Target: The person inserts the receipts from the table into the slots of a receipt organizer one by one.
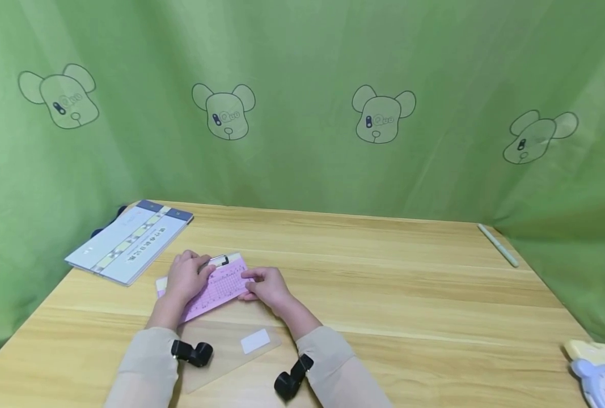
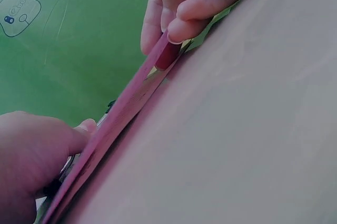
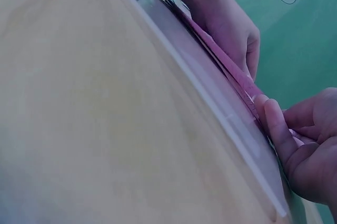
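Note:
A pink form printed with a grid (image 1: 220, 289) lies at a slant over a clear clipboard (image 1: 215, 362) with a white label on its near part. At the far edge of the form is a metal clip (image 1: 223, 260) with a black end. My left hand (image 1: 183, 277) curls over this clip, its thumb lying along the pink form. With thumb and fingers my right hand (image 1: 269, 289) pinches the form's right edge. Seen edge-on in the left wrist view, the pink paper (image 2: 124, 100) stands slightly apart from the layer under it near the right hand (image 2: 197, 2).
A light blue booklet (image 1: 134, 238) lies at the table's back left, something dark behind it. At the back right is a pale green pen (image 1: 497, 245). A blue bear-shaped object (image 1: 600, 379) and a cream item (image 1: 595, 352) sit front right. A green curtain (image 1: 302, 175) hangs behind.

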